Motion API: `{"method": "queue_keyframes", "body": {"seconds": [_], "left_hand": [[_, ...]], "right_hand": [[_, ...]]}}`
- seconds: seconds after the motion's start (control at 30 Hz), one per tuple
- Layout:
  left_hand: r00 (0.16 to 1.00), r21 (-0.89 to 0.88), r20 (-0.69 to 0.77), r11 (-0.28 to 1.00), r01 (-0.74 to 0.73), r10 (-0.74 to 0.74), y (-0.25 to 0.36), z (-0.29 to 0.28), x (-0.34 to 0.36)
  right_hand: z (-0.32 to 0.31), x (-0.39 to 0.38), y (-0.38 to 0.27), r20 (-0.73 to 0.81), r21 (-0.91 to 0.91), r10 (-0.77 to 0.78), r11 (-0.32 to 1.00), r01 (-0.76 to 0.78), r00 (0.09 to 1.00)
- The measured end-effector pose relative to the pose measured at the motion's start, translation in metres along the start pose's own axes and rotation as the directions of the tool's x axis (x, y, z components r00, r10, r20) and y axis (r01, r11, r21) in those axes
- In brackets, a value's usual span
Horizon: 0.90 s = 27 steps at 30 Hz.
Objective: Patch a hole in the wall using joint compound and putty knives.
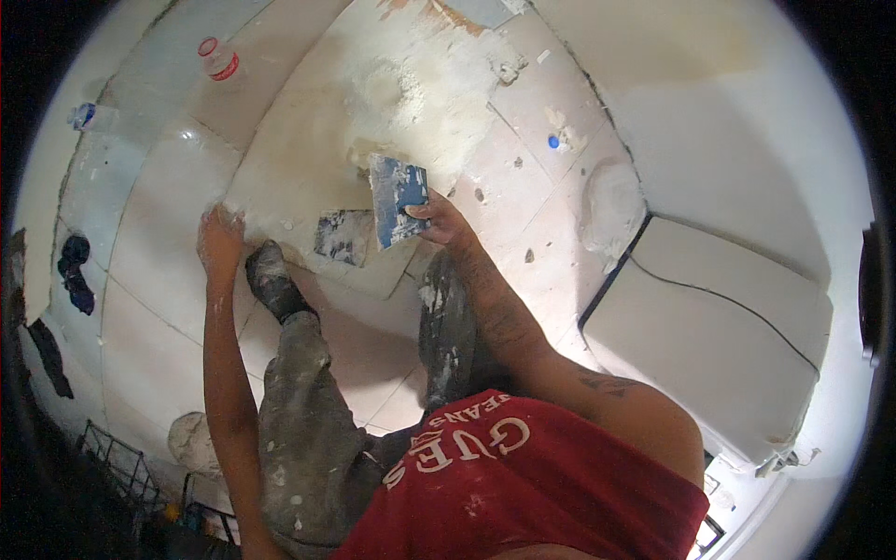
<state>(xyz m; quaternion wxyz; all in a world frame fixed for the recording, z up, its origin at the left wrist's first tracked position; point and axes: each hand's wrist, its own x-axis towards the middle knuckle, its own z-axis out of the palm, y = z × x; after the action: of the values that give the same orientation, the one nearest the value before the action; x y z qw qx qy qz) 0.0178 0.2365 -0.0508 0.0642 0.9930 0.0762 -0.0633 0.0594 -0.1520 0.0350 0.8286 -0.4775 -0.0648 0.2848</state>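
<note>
Head view: the right hand [441,222] grips one blue scraper [399,191] at the centre of the frame; the left hand [221,233], left of centre, is down by the floor [168,215], and whether it holds anything I cannot tell. One dark smeared square [342,236] lies at the scraper's lower left, two bottles [222,63] at upper left, one blue cap [553,142] at upper right

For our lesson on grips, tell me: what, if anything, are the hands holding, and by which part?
The right hand holds a flat blue scraper by its right edge. Whether the left hand holds anything cannot be told.
</note>
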Motion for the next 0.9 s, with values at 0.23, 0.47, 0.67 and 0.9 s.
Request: {"method": "queue_keyframes", "body": {"seconds": [0.23, 0.47, 0.67, 0.9], "left_hand": [[0.961, -0.199, 0.092, 0.941, 0.273, -0.259, 0.029, -0.028, -0.016], [0.937, -0.513, 0.138, 0.786, 0.346, -0.322, 0.019, -0.041, -0.022], [0.875, -0.618, 0.066, 0.669, 0.414, -0.48, -0.005, -0.02, -0.03], [0.875, -0.226, -0.231, 0.898, 0.377, -0.425, -0.005, 0.001, -0.055]], "right_hand": [[-0.007, 0.047, -0.064, -0.326, -0.489, -0.023, 0.859, -0.148, 0.945], [-0.027, 0.119, -0.141, -0.179, -0.984, -0.302, 0.043, -0.174, 0.936], [-0.024, 0.152, -0.142, -0.093, -0.975, -0.287, -0.167, -0.146, 0.953], [-0.026, 0.166, -0.124, -0.036, -0.951, -0.24, -0.289, -0.107, 0.97]]}}
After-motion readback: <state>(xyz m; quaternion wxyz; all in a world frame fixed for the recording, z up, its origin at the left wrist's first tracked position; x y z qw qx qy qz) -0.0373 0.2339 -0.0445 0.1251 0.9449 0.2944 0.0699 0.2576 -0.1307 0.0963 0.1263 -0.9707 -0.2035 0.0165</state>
